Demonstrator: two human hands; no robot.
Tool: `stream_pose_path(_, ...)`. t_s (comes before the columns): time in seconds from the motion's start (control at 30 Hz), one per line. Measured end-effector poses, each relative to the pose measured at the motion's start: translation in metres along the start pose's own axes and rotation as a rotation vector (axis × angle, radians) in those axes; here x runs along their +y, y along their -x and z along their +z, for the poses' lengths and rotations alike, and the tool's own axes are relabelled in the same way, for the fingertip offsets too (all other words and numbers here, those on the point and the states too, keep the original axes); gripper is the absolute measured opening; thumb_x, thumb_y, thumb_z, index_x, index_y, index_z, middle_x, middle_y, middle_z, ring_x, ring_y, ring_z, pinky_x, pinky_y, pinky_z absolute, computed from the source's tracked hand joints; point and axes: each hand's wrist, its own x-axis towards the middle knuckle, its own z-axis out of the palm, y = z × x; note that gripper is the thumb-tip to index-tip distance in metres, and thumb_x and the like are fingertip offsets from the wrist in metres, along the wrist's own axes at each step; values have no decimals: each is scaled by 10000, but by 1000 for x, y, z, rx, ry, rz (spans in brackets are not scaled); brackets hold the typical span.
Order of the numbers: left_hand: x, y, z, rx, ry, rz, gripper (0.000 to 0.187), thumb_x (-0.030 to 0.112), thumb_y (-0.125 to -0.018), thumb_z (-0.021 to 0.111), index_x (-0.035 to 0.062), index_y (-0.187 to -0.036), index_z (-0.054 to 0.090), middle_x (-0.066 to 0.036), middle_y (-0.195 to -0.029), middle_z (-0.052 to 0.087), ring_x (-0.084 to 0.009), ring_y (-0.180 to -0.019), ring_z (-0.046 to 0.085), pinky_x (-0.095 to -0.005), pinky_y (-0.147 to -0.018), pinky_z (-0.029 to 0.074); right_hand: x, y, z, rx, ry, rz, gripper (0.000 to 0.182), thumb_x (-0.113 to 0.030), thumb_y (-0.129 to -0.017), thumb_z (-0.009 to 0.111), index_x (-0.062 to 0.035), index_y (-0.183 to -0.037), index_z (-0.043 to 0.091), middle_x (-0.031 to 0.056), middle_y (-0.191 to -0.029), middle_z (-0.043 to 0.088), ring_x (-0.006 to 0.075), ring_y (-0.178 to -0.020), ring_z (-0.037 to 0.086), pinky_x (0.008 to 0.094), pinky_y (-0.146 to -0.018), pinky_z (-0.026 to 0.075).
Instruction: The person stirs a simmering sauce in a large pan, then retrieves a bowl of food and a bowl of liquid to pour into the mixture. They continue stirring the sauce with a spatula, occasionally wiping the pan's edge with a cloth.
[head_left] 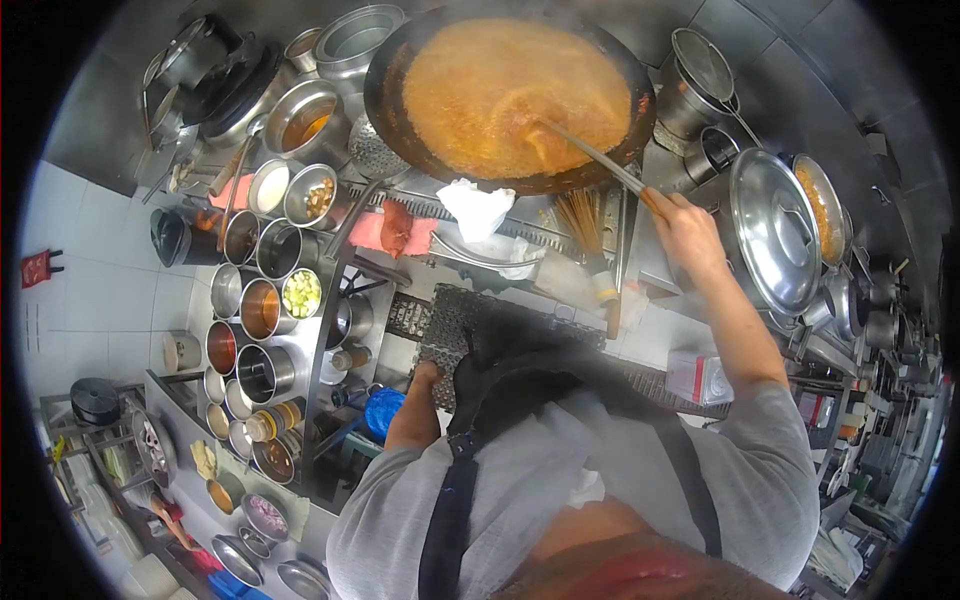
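A big dark wok filled with bubbling orange-brown broth stands ahead of me. My right hand is wrapped round the wooden grip of a long-handled metal wok tool. Its shaft slants down to the left into the broth, and its head is hidden under the surface. My left hand hangs low beside my dark apron, away from the stove, its fingers hidden. Near the wok's front edge lie a crumpled white cloth and a bamboo wok brush.
To my left, several metal pots and tubs stand on a counter, among them chopped green vegetables and a pot of reddish oil. A large metal lid leans at the right. Behind the wok's right side sits a wire strainer.
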Motion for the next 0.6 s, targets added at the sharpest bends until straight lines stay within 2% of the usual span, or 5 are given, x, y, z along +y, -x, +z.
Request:
stream_pose_path(0.03,4,8,0,-2,4,-4,436,348,-756,546,18,-1013,670,-227,-1135,605,-322,-1078,584,-410,-932,456,-5,-11,8,-8,28,7,399,-123,-825,569,-138,-1223,548,133,-886,601,362,-752,615,456,-674,506)
stream_pose_path(0.1,12,25,1,61,554,-369,442,329,-731,556,10,-1015,670,-221,-1146,601,-325,-1064,591,-403,-929,459,-10,-33,31,9,33,2,395,-126,-830,563,-143,-1224,545,141,-881,600,365,-755,617,458,-676,508)
stream_pose_path(0.33,6,31,16,131,652,-459,400,296,-726,535,27,-980,686,-215,-1141,605,-331,-1062,591,-402,-934,457,-24,-116,66,105,65,-63,304,-80,-821,508,-54,-1122,532,210,-876,628,388,-768,642,480,-676,518)
stream_pose_path(0.47,16,28,17,168,311,-248,381,291,-761,504,19,-959,684,-221,-1121,610,-340,-1061,587,-412,-935,452,-13,-160,81,-3,82,52,368,-136,-846,533,-120,-1214,522,214,-918,635,402,-833,624,481,-747,504)
stream_pose_path(0.6,24,37,23,248,169,-147,284,274,-819,523,91,-959,688,-169,-1049,650,-362,-978,618,-438,-844,508,-27,-175,49,11,44,164,190,-58,-794,511,-13,-900,661,212,-952,655,375,-920,632,451,-819,505)
